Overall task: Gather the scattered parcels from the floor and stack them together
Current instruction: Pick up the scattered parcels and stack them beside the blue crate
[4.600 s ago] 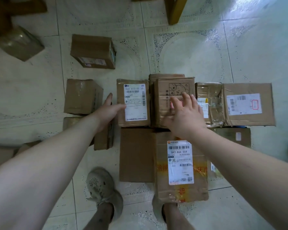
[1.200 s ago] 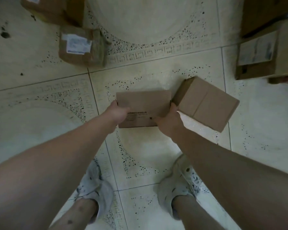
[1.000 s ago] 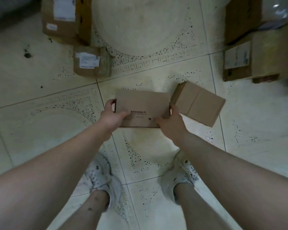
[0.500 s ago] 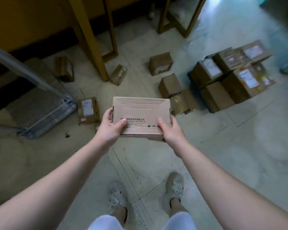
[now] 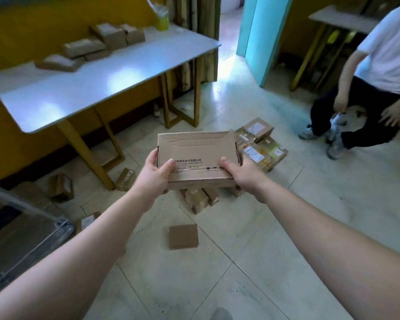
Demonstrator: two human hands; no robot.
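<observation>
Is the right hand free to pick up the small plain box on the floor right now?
Probably not: the right hand and left hand both grip the flat carton, held well above the small plain box.

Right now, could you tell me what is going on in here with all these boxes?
A person holds a flat cardboard box off the floor, left hand and right hand gripping its near corners. Ahead lies a pile of parcels on the floor; loose ones remain, including a small box nearby. More boxes sit on the table. A second person stands at right.
</observation>
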